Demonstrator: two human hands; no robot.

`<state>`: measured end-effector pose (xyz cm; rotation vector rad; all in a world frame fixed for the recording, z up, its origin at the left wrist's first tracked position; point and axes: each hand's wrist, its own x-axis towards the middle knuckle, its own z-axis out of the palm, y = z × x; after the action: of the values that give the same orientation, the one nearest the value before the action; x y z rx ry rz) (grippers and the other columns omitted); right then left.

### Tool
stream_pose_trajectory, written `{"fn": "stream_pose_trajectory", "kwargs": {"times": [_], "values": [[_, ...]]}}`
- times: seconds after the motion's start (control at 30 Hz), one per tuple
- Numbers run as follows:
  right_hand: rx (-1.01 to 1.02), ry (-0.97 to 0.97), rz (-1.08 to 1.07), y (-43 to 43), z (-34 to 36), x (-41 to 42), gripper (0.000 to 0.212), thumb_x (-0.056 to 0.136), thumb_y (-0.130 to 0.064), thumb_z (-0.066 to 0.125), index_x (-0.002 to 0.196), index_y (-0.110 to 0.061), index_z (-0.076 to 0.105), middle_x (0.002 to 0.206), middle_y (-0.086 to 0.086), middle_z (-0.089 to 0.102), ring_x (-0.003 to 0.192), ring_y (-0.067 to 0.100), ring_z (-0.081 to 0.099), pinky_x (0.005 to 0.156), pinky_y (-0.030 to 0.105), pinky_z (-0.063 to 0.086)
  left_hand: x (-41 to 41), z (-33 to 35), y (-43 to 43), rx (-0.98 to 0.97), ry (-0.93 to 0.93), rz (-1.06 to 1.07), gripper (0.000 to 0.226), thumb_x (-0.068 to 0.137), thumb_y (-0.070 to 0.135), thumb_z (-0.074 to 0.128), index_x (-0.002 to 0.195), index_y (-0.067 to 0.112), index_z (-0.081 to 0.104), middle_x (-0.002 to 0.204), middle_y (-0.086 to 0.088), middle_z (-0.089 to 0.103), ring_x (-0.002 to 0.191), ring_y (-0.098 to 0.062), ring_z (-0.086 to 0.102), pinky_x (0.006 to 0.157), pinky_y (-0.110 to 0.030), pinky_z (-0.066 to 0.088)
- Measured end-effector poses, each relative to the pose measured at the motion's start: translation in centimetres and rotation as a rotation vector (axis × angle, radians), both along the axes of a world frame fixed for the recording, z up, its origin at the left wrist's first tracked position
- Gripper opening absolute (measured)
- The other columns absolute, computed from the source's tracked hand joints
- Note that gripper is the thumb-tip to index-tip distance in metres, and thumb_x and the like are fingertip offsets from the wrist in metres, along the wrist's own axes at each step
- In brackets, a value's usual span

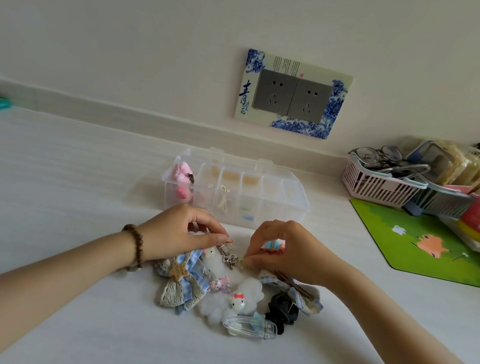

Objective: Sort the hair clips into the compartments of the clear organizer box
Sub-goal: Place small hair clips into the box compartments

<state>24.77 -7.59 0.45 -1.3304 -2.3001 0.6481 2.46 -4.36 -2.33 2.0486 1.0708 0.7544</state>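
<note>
Pinching one silver metal clip (pixel 227 256) from both ends: left hand (pixel 183 232) has its grip clamped on the upper end with thumb and forefinger, right hand (pixel 287 252) has its grip clamped on the lower end with its fingertips. The clip sits just above the hair clip pile (pixel 233 291) on the white worktop (pixel 63 189). A small pastel clip (pixel 273 245) shows in the hollow of the right hand; can't tell if it's held. In the pile: star bow clip (pixel 179 271) at 9 o'clock, cat-face clip (pixel 236 302) in the middle, black claw clip (pixel 281 311) at 4 o'clock, clear snap clip (pixel 250 326) at 6 o'clock. The clear organizer box (pixel 293 207) stands open at 12 o'clock from the pile, just beyond the hands; pink fluffy clips (pixel 182 180) are in its leftmost compartment, small bits in the middle ones, too faint to identify. Beaded bracelet (pixel 136 244) on the left wrist. Pink basket (pixel 375 184) and green mat (pixel 426 243) at 2 o'clock.
</note>
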Motion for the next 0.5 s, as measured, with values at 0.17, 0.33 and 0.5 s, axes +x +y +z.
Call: {"fn": "stream_pose_trajectory", "kwargs": {"times": [0.17, 0.33, 0.5], "values": [[0.005, -0.035, -0.011, 0.1, -0.1, 0.1, 0.012, 0.073, -0.033, 0.077, 0.083, -0.027, 0.074, 0.089, -0.012, 0.066, 0.087, 0.001, 0.058, 0.081, 0.014, 0.046, -0.1, 0.1, -0.1, 0.049, -0.008, -0.003, 0.013, 0.080, 0.033, 0.065, 0.089, 0.028, 0.072, 0.087, 0.011, 0.069, 0.076, 0.001, 0.061, 0.069, -0.012, 0.044], [-0.067, -0.017, -0.028, 0.1, -0.3, -0.2, 0.016, 0.067, -0.036, 0.081, 0.078, -0.029, 0.071, 0.090, -0.006, 0.067, 0.085, 0.006, 0.060, 0.083, 0.025, 0.050, -0.6, 1.6, -0.4, 0.628, -0.060, 0.100, 0.022, 0.085, 0.033, 0.057, 0.102, 0.024, 0.067, 0.094, 0.018, 0.063, 0.089, 0.003, 0.054, 0.086, -0.013, 0.041], [-0.088, 0.082, -0.018, 0.0, -0.2, -0.3, 0.012, 0.073, -0.029, 0.078, 0.079, -0.022, 0.071, 0.085, -0.007, 0.070, 0.075, 0.000, 0.059, 0.078, 0.015, 0.044, -1.5, 1.3, 0.9, 0.778, 0.180, 0.182, 0.045, 0.090, 0.043, 0.040, 0.132, 0.027, 0.045, 0.138, 0.006, 0.045, 0.131, -0.013, 0.033, 0.113, -0.032, 0.018]]}}
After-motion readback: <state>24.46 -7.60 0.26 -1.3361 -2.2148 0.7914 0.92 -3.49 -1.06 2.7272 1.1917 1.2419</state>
